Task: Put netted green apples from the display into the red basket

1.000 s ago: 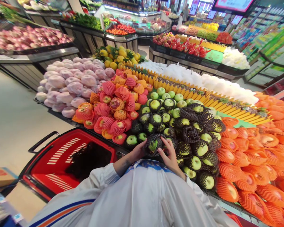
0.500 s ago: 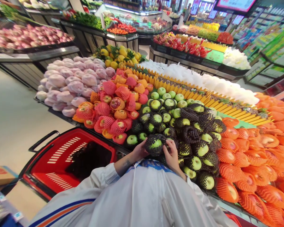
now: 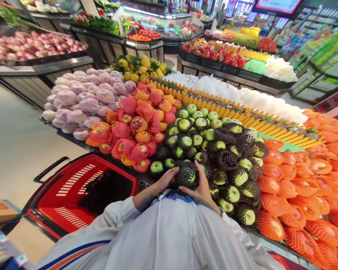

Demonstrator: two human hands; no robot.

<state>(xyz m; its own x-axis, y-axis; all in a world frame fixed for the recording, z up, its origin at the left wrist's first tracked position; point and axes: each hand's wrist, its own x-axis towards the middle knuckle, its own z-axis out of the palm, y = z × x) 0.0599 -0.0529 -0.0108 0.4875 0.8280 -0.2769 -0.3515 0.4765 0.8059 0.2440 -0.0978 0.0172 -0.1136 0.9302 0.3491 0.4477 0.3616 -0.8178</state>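
Observation:
Between my two hands, close to my body, is a green apple (image 3: 188,175) in a black foam net. My left hand (image 3: 169,177) grips its left side with the fingers pressed against the net. My right hand (image 3: 199,184) curves around the right side, thumb underneath and index finger along the top. The net covers most of the apple, with green showing through the mesh. Just beyond my hands lies a heap of green apples (image 3: 197,140), many of them in the same black nets.
A red shopping basket (image 3: 64,187) with dark contents stands at my left. Fruit in pink and orange nets (image 3: 135,123) is piled left of the green apples, and fruit in orange nets (image 3: 281,187) to the right. Yellow corrugated dividers (image 3: 222,112) run behind.
The apple has turned so that the net faces up over more of it. My right hand has shifted from a fingertip pinch to a wider hold around its side.

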